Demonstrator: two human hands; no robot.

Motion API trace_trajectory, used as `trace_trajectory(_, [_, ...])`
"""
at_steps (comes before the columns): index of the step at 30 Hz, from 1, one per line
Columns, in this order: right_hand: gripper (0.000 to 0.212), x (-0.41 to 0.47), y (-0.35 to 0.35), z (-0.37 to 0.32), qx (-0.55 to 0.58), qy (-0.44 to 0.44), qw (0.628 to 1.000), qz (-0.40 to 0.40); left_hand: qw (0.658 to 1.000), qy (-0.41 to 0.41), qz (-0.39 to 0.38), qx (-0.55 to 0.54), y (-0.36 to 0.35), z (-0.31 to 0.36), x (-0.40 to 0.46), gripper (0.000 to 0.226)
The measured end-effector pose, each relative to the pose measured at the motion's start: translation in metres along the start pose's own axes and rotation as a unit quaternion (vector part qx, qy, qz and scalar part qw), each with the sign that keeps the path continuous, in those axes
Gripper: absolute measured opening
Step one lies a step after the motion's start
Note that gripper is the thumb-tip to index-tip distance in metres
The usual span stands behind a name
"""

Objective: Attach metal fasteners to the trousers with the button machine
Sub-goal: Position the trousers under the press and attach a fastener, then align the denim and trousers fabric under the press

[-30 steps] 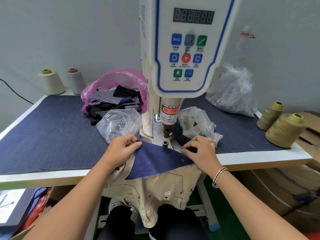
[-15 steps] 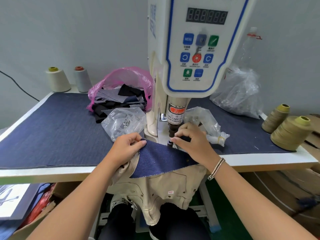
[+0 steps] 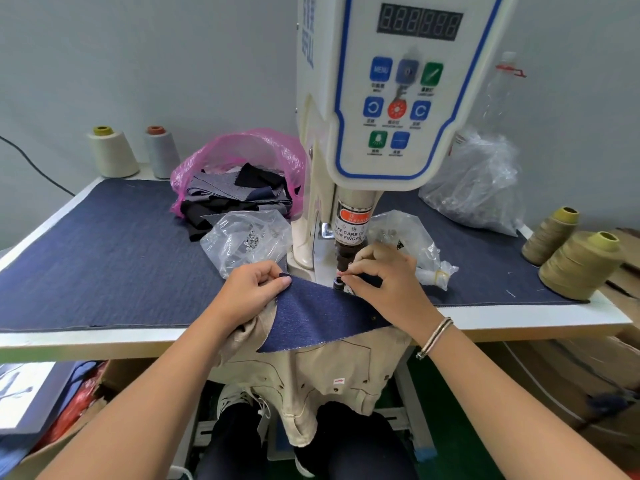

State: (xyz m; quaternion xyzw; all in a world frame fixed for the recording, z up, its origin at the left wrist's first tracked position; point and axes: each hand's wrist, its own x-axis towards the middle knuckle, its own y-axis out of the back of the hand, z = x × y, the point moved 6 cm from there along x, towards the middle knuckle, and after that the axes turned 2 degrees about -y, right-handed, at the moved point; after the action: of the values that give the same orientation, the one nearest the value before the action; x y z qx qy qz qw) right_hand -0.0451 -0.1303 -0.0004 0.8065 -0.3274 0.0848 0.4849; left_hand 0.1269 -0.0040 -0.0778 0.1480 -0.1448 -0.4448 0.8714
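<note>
The beige trousers (image 3: 322,372) hang over the front edge of the desk (image 3: 519,317), their upper part lying under a dark blue denim piece (image 3: 322,317) that stretches between the two hands right below the head of the button machine (image 3: 391,98). The left hand (image 3: 254,294) has its grip closed on the left corner of the denim piece, thumb and curled fingers pinching the cloth, with the beige fabric bunched just beneath it. The right hand (image 3: 384,278) sits at the machine's black punch (image 3: 344,258), its thumb and forefinger pinched together at the small die (image 3: 337,283) beside the cloth; whatever tiny part that grip has hold of is too small to tell. A bracelet (image 3: 434,337) circles the right wrist. Just behind the hands lie two clear plastic bags (image 3: 242,237) of small metal pieces, one on each side of the machine column. Farther back, a pink bag (image 3: 242,154) holds dark fabric scraps, and a larger clear bag (image 3: 478,188) sits to the right. Two pale thread cones (image 3: 112,152) stand at the far left corner of the desk, and two olive thread cones (image 3: 578,265) stand at the right edge.
</note>
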Motion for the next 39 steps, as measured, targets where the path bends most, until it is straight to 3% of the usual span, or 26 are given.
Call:
trace_trajectory(4, [0.005, -0.023, 0.004, 0.016, 0.086, -0.073, 0.994, -0.009, 0.999, 0.013, -0.012, -0.036, 0.000, -0.001, 0.000, 0.016])
trace_trajectory(7, [0.013, -0.043, -0.011, 0.032, 0.043, -0.154, 0.980, -0.118, 0.996, 0.025, -0.035, -0.075, 0.001, 0.002, -0.001, 0.018])
trace_trajectory(10, [0.026, -0.049, -0.020, 0.039, 0.022, -0.161, 0.971, -0.176, 0.994, 0.033, -0.055, -0.091, 0.000, 0.009, -0.002, 0.018])
trace_trajectory(12, [0.027, -0.048, -0.017, 0.038, 0.118, -0.177, 0.961, -0.179, 0.992, 0.040, -0.061, -0.106, 0.000, 0.014, -0.003, 0.023])
trace_trajectory(15, [0.033, -0.047, -0.011, 0.044, 0.347, -0.239, 0.894, -0.151, 0.984, 0.061, -0.085, -0.143, 0.000, 0.024, -0.006, 0.027])
trace_trajectory(19, [0.010, -0.042, -0.003, 0.058, 0.467, -0.296, 0.827, -0.102, 0.978, 0.067, -0.097, -0.172, -0.010, 0.039, -0.002, 0.017])
trace_trajectory(21, [0.012, -0.039, -0.002, 0.067, 0.495, -0.307, 0.809, -0.078, 0.979, 0.068, -0.086, -0.174, -0.017, 0.044, 0.003, 0.015])
trace_trajectory(28, [0.024, -0.034, -0.004, 0.084, 0.469, -0.302, 0.827, -0.074, 0.976, 0.079, -0.060, -0.194, -0.030, 0.041, 0.010, 0.018])
trace_trajectory(39, [0.022, -0.035, -0.004, 0.090, 0.459, -0.293, 0.835, -0.080, 0.971, 0.080, -0.041, -0.221, -0.034, 0.040, 0.009, 0.024])
